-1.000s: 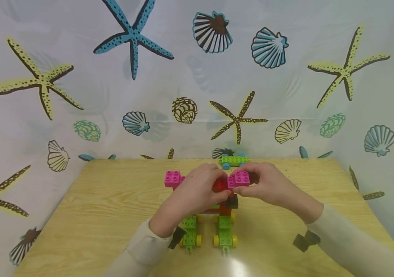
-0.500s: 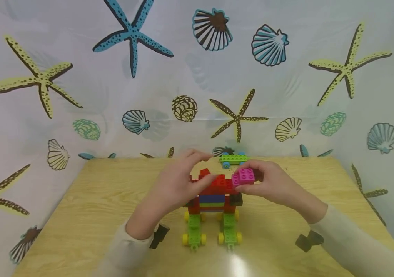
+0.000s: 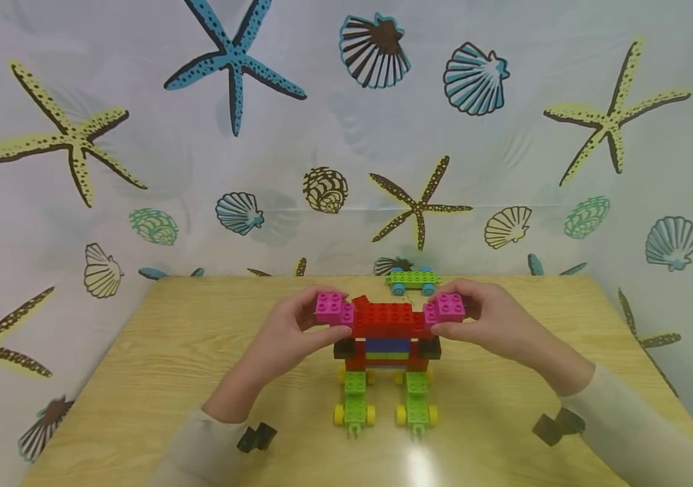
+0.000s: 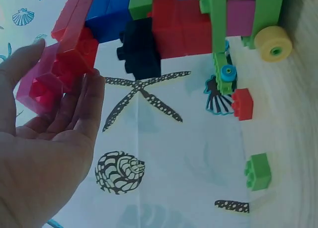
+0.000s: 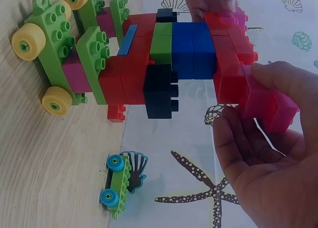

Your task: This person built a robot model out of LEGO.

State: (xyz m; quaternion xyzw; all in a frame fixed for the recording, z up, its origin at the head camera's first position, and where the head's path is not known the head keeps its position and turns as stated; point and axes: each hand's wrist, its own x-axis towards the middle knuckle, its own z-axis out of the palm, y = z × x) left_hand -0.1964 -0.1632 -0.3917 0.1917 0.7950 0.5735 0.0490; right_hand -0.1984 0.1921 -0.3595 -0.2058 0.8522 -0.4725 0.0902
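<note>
A toy building-brick model stands at the middle of the table, with red bricks [image 3: 386,318] across its top and blue bricks [image 3: 387,345] below. Two green wheeled bases [image 3: 355,408] with yellow wheels carry it. Stepped pink bricks jut from both upper ends. My left hand [image 3: 282,335] holds the left pink bricks [image 3: 329,306], thumb in front and fingers behind. On the opposite end, my right hand [image 3: 499,328] grips the right pink bricks [image 3: 449,306] between thumb and fingers. Black bricks [image 5: 159,91] stick out from the model's sides, beneath the pink ends.
Behind the model, a green wheeled base [image 3: 412,279] with blue wheels stands at the table's back edge. A loose red brick [image 4: 243,104] and a loose green brick [image 4: 258,172] lie on the table [image 3: 200,352]. A curtain printed with starfish and shells hangs behind.
My left hand has left the right end of the model's top and moved left to the left pink bricks. The model has shifted slightly right, with my right hand still on its right end.
</note>
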